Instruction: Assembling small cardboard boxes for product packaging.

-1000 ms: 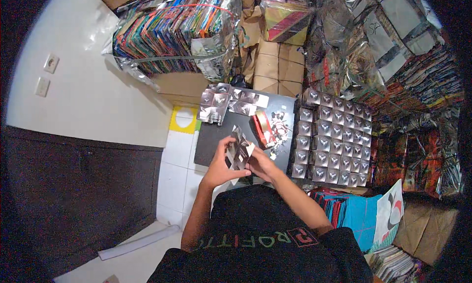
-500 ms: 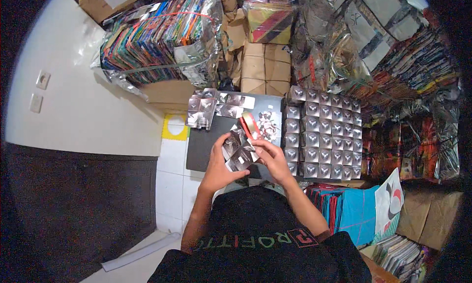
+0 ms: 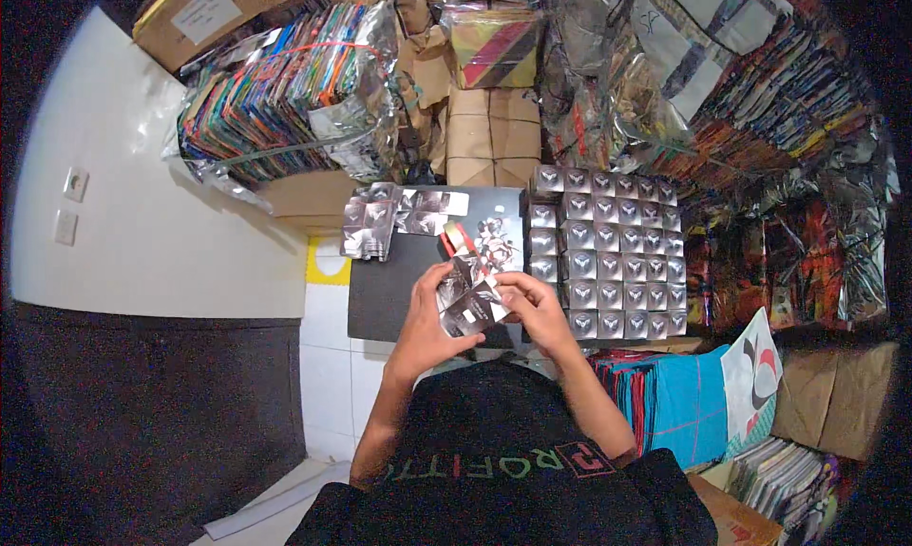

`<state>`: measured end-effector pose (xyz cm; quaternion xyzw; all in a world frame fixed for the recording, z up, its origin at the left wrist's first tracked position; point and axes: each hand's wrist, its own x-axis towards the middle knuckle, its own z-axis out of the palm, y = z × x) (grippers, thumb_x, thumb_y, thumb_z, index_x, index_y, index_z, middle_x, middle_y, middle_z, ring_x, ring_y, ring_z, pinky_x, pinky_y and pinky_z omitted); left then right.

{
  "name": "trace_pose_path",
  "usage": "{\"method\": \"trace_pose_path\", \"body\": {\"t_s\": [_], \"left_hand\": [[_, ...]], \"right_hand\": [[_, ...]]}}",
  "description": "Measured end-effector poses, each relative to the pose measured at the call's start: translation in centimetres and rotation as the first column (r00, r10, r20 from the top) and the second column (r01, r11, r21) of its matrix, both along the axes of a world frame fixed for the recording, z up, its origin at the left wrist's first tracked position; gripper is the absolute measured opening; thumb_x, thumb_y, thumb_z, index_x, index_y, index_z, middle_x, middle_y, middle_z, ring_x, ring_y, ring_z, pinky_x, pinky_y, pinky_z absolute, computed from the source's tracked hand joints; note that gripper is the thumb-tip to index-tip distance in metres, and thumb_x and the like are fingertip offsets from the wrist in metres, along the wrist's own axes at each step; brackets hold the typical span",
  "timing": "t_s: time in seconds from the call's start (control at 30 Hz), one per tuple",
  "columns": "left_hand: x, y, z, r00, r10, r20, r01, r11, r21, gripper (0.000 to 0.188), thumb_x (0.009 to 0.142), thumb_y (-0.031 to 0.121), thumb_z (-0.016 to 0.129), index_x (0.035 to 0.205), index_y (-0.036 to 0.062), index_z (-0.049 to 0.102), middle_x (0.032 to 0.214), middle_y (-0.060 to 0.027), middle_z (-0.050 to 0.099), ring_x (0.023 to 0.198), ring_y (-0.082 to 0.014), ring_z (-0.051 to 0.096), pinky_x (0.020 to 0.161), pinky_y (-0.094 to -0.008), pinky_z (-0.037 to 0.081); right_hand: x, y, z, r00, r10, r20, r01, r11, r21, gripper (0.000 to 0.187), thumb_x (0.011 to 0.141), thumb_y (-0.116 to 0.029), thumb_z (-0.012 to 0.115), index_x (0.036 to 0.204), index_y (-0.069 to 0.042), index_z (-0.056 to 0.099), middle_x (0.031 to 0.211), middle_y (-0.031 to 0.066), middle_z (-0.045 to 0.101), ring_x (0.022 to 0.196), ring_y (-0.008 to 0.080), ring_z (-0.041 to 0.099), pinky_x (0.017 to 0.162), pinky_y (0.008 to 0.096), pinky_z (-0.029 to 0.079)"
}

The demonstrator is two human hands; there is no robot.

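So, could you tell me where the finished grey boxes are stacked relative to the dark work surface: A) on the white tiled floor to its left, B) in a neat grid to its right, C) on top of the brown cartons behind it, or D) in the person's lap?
B: the small grey boxes stand in tidy rows directly right of the dark work surface, while both hands, left hand and right hand, hold a flat grey carton over it.
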<state>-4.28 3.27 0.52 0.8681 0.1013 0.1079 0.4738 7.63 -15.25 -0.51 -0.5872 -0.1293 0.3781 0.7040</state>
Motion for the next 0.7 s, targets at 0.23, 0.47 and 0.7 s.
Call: {"method": "trace_pose_path", "body": {"t_s": [0.23, 0.47, 0.7], "left_hand": [[0.8, -1.2, 0.7, 0.99, -0.102, 0.101, 0.096, 0.994, 0.056, 0.106, 0.058, 0.018, 0.095, 0.146, 0.0106, 0.037, 0.153, -0.0212, 0.04, 0.142, -0.0415, 0.039, 0.119, -0.0485, 0.032], [0.8, -2.1, 0.8, 0.982, -0.18, 0.05, 0.171, 0.974, 0.149, 0.101, 0.058, 0.018, 0.093, 0.144, 0.0138, 0.04, 0.155, -0.0193, 0.039, 0.144, -0.0434, 0.037, 0.121, -0.0541, 0.028], [1.7, -2.7, 1.3, 0.975, -0.215, 0.062, 0.2, 0.962, 0.185, 0.099, 0.058, 0.017, 0.092, 0.144, 0.0144, 0.041, 0.155, -0.0181, 0.039, 0.143, -0.0431, 0.038, 0.122, -0.0571, 0.026]], "right_hand": [[1.4, -2.5, 0.2, 0.979, 0.071, 0.192, -0.063, 0.997, -0.046, 0.037, 0.095, -0.001, 0.058, 0.131, -0.002, 0.062, 0.103, -0.0028, 0.066, 0.085, 0.003, 0.057, 0.072, 0.021, 0.05], [1.7, -4.5, 2.6, 0.931, 0.209, 0.298, -0.163, 0.972, -0.172, 0.045, 0.09, 0.0, 0.064, 0.134, -0.006, 0.061, 0.103, 0.0021, 0.062, 0.081, 0.0052, 0.062, 0.07, 0.0222, 0.053], [2.6, -5.9, 2.0, 0.964, 0.25, 0.09, -0.238, 0.962, -0.131, 0.04, 0.091, -0.003, 0.067, 0.13, -0.002, 0.061, 0.095, 0.0034, 0.063, 0.075, 0.0105, 0.068, 0.064, 0.0261, 0.059]]}}
